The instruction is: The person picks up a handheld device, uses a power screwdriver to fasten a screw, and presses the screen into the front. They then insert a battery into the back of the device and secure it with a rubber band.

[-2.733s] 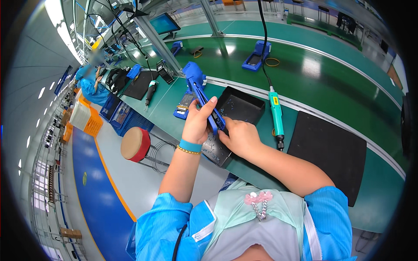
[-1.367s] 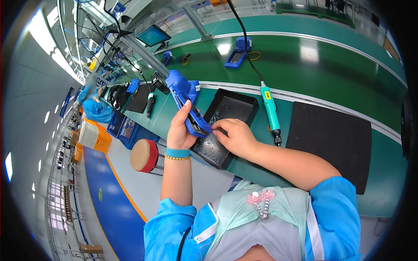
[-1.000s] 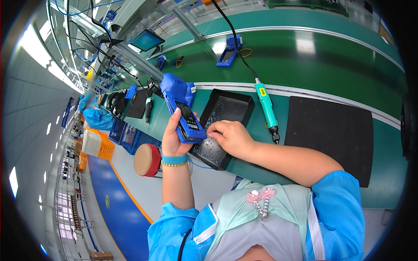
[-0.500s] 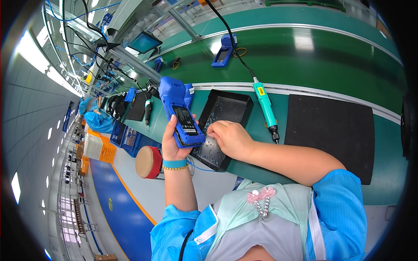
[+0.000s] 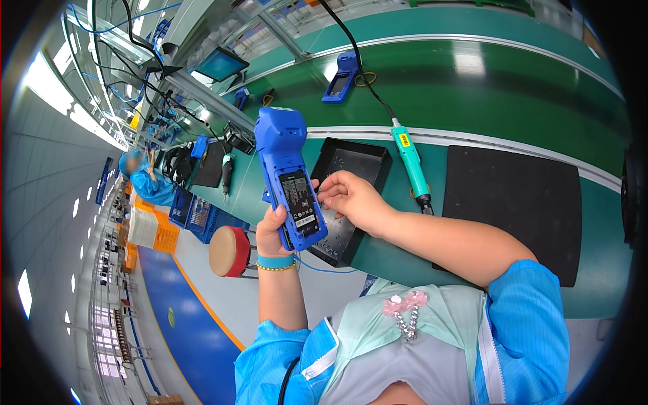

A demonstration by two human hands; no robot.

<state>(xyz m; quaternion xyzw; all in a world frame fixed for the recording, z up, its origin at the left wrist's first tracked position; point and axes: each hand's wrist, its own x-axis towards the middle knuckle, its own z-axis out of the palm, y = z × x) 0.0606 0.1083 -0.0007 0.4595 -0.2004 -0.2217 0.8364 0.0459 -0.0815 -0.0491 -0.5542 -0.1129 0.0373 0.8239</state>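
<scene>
My left hand [image 5: 271, 233] is closed around the lower end of a blue handheld terminal [image 5: 280, 145], raised above the bench with its back toward me. A black battery [image 5: 299, 199] with a white label shows in its open recess. Just right of the terminal is my right hand [image 5: 354, 202], fingers curled together over a black tray [image 5: 370, 158]. Whatever those fingertips pinch is too small to make out. Small screws lie scattered in the tray, partly hidden behind my hand and the terminal.
Right of the tray lies a green electric screwdriver [image 5: 410, 158] on a black cord, then a black mat [image 5: 513, 209]. Another blue terminal [image 5: 343, 77] sits on the green conveyor [image 5: 432, 88]. A round stool [image 5: 229, 251] stands left, and a co-worker in blue [image 5: 150, 182] sits beyond.
The terminal has been turned more upright and moved slightly right and nearer to me. My right hand has lifted from the screws in the tray toward the terminal.
</scene>
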